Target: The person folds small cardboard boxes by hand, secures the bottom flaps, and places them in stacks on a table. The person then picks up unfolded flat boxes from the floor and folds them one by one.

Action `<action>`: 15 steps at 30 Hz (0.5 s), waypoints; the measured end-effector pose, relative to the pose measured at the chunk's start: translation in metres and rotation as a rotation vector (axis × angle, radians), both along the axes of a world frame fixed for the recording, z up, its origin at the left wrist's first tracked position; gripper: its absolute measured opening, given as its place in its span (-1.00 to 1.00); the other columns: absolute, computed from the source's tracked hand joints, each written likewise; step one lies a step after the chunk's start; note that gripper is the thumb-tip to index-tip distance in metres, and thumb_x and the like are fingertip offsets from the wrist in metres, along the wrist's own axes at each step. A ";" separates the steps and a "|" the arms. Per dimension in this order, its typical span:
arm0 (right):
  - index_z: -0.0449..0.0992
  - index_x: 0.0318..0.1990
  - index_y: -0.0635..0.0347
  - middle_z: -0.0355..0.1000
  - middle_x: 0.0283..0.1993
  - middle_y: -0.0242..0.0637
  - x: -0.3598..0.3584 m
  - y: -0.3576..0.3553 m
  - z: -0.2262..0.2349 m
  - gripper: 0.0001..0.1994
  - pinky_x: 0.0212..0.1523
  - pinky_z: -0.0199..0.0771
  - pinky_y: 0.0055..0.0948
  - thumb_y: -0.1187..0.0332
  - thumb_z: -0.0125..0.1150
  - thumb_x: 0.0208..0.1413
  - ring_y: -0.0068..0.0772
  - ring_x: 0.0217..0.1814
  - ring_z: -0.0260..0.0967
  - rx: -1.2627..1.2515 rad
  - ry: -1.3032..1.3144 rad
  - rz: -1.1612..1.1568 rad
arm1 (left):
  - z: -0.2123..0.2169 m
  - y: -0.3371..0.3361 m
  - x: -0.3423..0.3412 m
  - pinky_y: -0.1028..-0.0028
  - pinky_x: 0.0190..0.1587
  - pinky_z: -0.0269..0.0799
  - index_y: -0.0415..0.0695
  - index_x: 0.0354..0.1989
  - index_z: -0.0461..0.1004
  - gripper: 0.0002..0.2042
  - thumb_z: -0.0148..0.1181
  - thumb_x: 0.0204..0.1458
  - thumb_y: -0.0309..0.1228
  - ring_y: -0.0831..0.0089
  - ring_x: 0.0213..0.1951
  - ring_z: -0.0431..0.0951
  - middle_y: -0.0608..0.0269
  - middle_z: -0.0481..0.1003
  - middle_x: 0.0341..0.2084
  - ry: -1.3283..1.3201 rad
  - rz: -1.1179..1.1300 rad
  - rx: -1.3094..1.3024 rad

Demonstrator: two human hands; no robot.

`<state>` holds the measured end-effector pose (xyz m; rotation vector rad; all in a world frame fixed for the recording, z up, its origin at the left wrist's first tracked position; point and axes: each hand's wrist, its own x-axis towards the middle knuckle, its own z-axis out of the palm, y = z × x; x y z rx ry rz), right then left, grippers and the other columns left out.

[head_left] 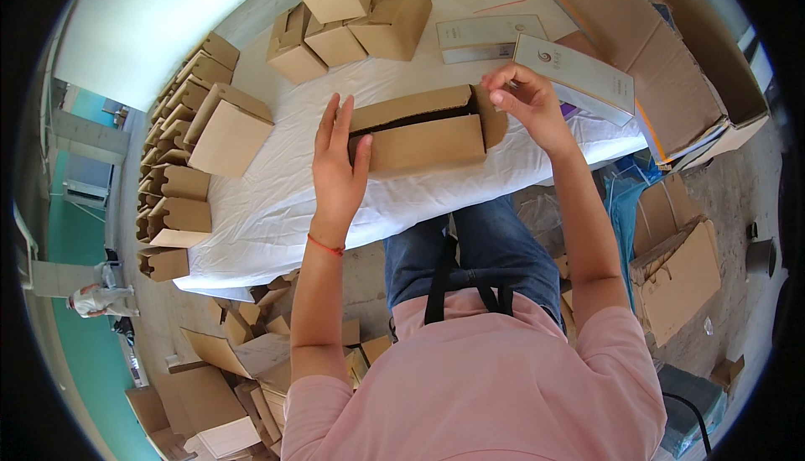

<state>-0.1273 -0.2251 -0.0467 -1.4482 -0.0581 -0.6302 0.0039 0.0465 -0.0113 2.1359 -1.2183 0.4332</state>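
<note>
A long brown cardboard box (423, 138) lies on the white-covered table (277, 201) in front of me, its top partly open. My left hand (337, 167) presses flat against the box's left end, thumb on its front face. My right hand (524, 100) pinches the flap at the box's right end. A flat white product box (579, 79) lies just beyond my right hand, and a second one (486, 37) sits behind it.
Several folded brown boxes (352, 16) are piled at the table's back. More stand in a row along the left edge (180, 159). Flattened cardboard (671, 83) lies to the right and on the floor (243, 360). Another person (96, 297) crouches far left.
</note>
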 end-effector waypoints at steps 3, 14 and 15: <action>0.35 0.11 0.14 0.29 0.17 -0.28 -0.010 0.022 0.018 -0.51 0.23 0.20 -0.32 0.42 0.35 -0.01 -0.39 0.25 0.16 -0.066 0.005 0.029 | 0.002 -0.004 -0.001 0.20 0.24 0.18 -0.18 0.32 0.11 -0.42 0.07 0.13 -0.30 0.02 0.27 0.21 -0.03 0.14 0.29 0.107 -0.016 0.061; 0.14 0.34 0.14 0.09 0.39 -0.14 -0.011 0.048 0.011 -0.15 0.40 -0.04 -0.34 0.44 0.46 -0.16 -0.23 0.44 0.00 -0.279 0.004 -0.060 | 0.009 -0.038 0.006 0.11 0.35 -0.10 -0.06 0.32 0.15 -0.35 0.10 0.09 -0.06 0.12 0.31 0.12 0.06 0.17 0.28 -0.083 -0.221 0.409; 0.13 0.34 0.15 0.10 0.39 -0.14 -0.012 0.049 0.010 -0.14 0.40 -0.03 -0.34 0.44 0.46 -0.17 -0.23 0.44 0.00 -0.264 -0.003 -0.074 | 0.012 -0.049 0.008 0.12 0.32 -0.04 -0.05 0.30 0.19 -0.36 0.13 0.07 -0.05 0.11 0.28 0.18 0.07 0.23 0.24 -0.070 -0.274 0.395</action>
